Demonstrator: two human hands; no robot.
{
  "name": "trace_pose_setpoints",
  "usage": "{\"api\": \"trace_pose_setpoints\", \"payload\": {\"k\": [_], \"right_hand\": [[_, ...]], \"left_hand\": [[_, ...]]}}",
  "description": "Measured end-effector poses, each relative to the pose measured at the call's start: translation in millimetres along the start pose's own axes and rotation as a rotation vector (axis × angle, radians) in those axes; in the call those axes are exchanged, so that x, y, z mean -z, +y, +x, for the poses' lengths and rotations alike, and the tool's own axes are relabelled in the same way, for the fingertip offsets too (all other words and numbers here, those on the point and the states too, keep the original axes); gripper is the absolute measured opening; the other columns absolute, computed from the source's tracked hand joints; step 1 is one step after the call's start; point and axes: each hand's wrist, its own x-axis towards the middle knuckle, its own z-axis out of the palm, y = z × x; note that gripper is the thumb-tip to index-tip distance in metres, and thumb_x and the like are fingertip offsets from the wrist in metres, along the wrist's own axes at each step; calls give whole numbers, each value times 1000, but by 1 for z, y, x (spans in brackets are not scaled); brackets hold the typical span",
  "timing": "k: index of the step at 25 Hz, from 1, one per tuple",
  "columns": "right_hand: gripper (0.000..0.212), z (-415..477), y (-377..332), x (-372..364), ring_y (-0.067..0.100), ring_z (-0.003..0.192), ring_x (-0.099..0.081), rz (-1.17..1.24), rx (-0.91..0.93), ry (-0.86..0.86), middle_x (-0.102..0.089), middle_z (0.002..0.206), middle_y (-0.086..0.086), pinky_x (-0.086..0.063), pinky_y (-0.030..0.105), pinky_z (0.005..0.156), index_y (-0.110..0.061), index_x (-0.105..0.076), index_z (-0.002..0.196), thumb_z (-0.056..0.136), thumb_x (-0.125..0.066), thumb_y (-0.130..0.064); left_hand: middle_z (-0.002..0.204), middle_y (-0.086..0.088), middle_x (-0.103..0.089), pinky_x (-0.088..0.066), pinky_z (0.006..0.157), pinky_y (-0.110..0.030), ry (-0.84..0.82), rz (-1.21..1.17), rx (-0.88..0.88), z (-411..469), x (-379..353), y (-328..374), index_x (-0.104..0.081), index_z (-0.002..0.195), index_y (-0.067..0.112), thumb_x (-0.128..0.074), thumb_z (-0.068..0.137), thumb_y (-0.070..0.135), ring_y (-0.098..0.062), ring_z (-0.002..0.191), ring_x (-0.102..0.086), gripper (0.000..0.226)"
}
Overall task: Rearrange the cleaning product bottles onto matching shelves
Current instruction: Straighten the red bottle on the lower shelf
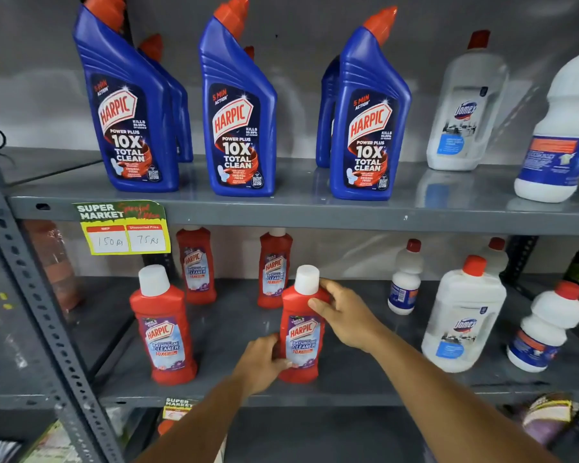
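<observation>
A red Harpic bathroom-cleaner bottle (302, 332) with a white cap stands upright near the front of the lower shelf (348, 382). My left hand (263, 362) grips its base from the left and my right hand (345, 315) grips its shoulder from the right. Three more red Harpic bottles stand on the same shelf: one at front left (166, 332), two at the back (198, 265) (274, 269). On the upper shelf (315, 212), blue Harpic bottles stand in three rows (127, 105) (238, 108) (368, 111).
White Domex bottles (465, 105) (462, 315) and white bleach bottles (562, 128) (545, 329) (405, 279) fill the right side of both shelves. A price tag (124, 228) hangs from the upper shelf edge. A perforated grey upright (37, 295) bounds the left.
</observation>
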Motion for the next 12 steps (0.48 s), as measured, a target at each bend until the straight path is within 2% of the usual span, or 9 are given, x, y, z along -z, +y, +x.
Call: {"api": "trace_pose_setpoints", "payload": {"k": [5,12], "right_hand": [[51,8,-15,-21,17,116,-61,3,3,-20,-58,136,2,-54,36,95,-22,-38,142,95,-53,-35],[51,6,-17,-22,18,119,-59,-5,-4,0,-56,138,3,-52,37,98,-21,-37,143,95,-52,-35]], "left_hand": [[123,-1,-67,-56,94,-40,13,-24,0,-9,19,-10,-55,124,15,-73,80,20,-17,110,-65,48],[130,-2,-63,-50,102,-42,-26,-17,7,-7,19,-13,-50,129,17,-70,84,23,-19,117,-61,50]]}}
